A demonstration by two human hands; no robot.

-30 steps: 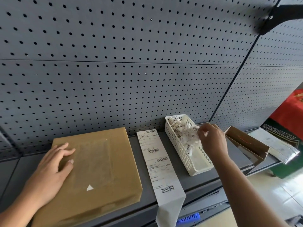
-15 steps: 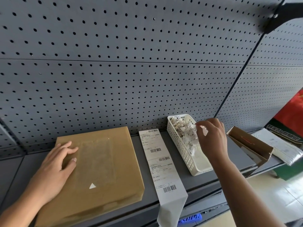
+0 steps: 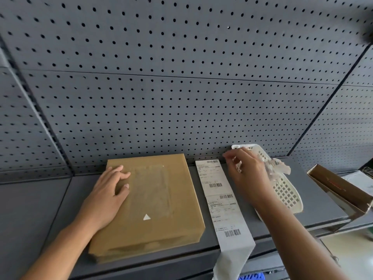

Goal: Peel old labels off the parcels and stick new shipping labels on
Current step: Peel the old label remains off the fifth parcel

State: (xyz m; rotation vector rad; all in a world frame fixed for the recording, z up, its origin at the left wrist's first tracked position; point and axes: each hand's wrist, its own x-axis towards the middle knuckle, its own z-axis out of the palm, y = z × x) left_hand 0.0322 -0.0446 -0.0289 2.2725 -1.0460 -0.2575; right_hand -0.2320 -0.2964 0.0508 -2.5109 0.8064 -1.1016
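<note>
View: head cam, the single view, looking down on a shelf.
L hand (image 3: 109,190): lies flat, palm down, on the parcel top near its left edge; fingers straight and a little spread, thumb apart. It holds nothing, only rests on the cardboard.
R hand (image 3: 249,172): seen from the back, above the far end of the label strip. Fingers are curled and pinch a small white scrap (image 3: 238,166) w/ dark print; this part is blurred, so the exact grip is not clear.
Parcel (image 3: 177,223): under the L hand, flat square box, tan matte cardboard, corners a bit dented at the near side.
Old-label patch (image 3: 153,190): just right of the L fingertips, a paler rectangle w/ rough, dull texture. One small white triangle (image 3: 146,217) of paper sits at its near end.
Label strip (image 3: 222,209): between the 2 hands, beside the parcel's right side; long white paper w/ barcodes and fine print, and its near end hangs over the shelf edge.
Basket (image 3: 286,194): partly behind the R hand and wrist, white plastic, lattice walls, oblong shape. Crumpled whitish scraps (image 3: 279,168) stick out at the far end.
Carton (image 3: 341,190): right of the R hand, well apart, open brown box, tilted.
Shelf (image 3: 40,209): smooth grey metal under all things.
Pegboard (image 3: 181,102): behind both hands, grey panels w/ regular round holes.
</note>
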